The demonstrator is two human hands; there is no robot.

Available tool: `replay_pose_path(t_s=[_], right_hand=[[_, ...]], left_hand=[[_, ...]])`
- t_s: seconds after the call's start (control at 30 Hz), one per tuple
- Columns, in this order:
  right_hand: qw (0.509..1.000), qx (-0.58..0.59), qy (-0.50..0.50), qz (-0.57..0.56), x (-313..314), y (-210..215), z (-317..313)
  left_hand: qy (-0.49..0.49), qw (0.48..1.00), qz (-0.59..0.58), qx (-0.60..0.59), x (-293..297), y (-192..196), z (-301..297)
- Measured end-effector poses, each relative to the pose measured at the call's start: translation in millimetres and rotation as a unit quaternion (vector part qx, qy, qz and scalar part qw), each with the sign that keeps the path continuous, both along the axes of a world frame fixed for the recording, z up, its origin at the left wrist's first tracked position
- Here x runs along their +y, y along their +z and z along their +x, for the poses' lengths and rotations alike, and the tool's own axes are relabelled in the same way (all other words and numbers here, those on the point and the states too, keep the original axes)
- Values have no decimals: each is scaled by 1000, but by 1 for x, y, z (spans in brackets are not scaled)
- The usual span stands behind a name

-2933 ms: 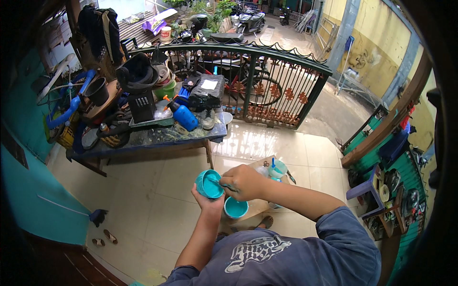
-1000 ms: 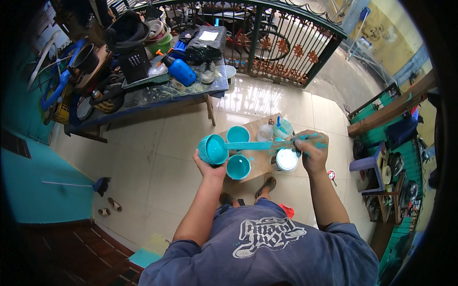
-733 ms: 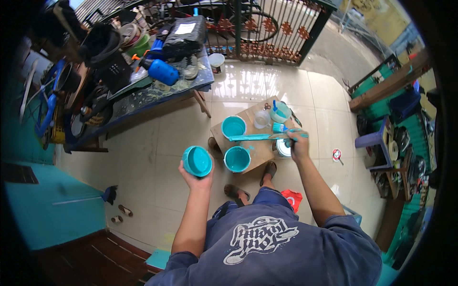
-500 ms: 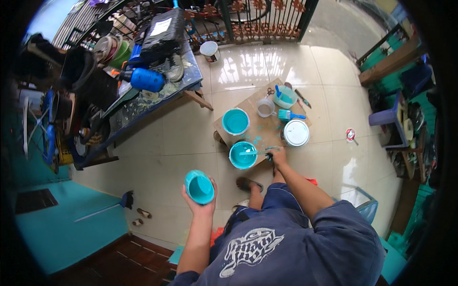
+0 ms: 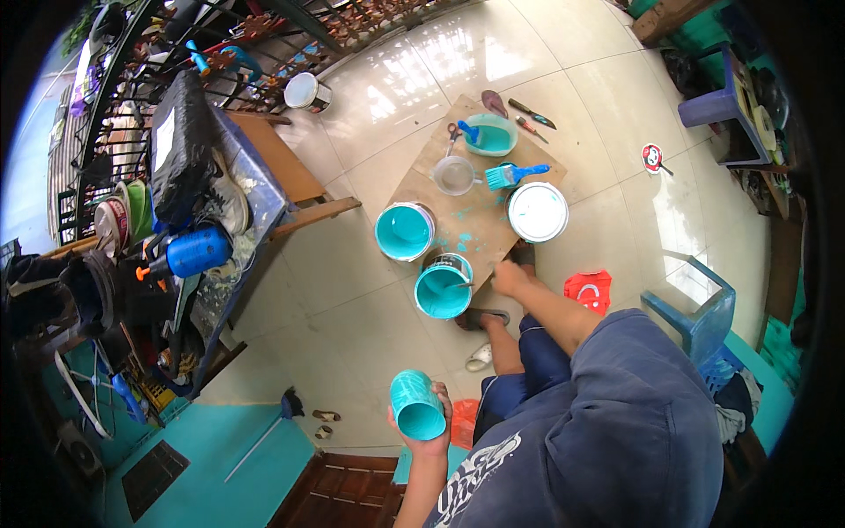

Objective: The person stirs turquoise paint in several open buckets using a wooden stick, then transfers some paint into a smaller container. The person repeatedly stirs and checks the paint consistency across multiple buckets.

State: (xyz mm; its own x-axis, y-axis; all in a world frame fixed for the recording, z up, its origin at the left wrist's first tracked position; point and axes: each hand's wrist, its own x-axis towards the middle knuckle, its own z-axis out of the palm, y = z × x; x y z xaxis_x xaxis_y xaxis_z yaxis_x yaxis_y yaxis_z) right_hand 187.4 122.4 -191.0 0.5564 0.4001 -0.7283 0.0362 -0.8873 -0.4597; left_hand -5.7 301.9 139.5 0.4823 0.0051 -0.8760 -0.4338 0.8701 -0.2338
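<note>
1. Our left hand (image 5: 429, 433) grasps a turquoise cup (image 5: 415, 405) from below; the cup is tilted, with its open mouth toward the lower edge of the view, and it is well apart from the other paint things.
2. Our right hand (image 5: 508, 278) is closed around a thin stick (image 5: 461, 283) – its far end goes into the open paint can (image 5: 443, 287), which holds turquoise paint.
3. This can stands at the near edge of a cardboard sheet (image 5: 480, 216) that lies on the tiled floor (image 5: 370, 308).
4. Just beside it, further on the cardboard, stands a second open can (image 5: 404, 232) with the same turquoise colour inside.
5. A round white lid (image 5: 537, 212) lies on the cardboard to the right, and a blue brush (image 5: 515, 175) rests just behind it.
6. Near the brush we see a clear plastic cup (image 5: 454, 174) and a teal bowl (image 5: 491, 135) with paint – the bowl is at the far edge of the sheet.
7. A cluttered table (image 5: 255, 198) stands to the left, with a blue container (image 5: 195, 253) on it.
8. A blue plastic stool (image 5: 695, 308) is at our right side.
</note>
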Motion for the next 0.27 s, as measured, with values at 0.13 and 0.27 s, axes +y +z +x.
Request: replay_pose_path(t_s=[0.13,0.27], right_hand=[[962,-194,-183,55,-69,-4,79],[979,-139,-134,-62,-125,-35,173]], left_hand=[[-32,999,10,-29,-9,-14,43],[-19,991,-52,-119,-11,-38,80]])
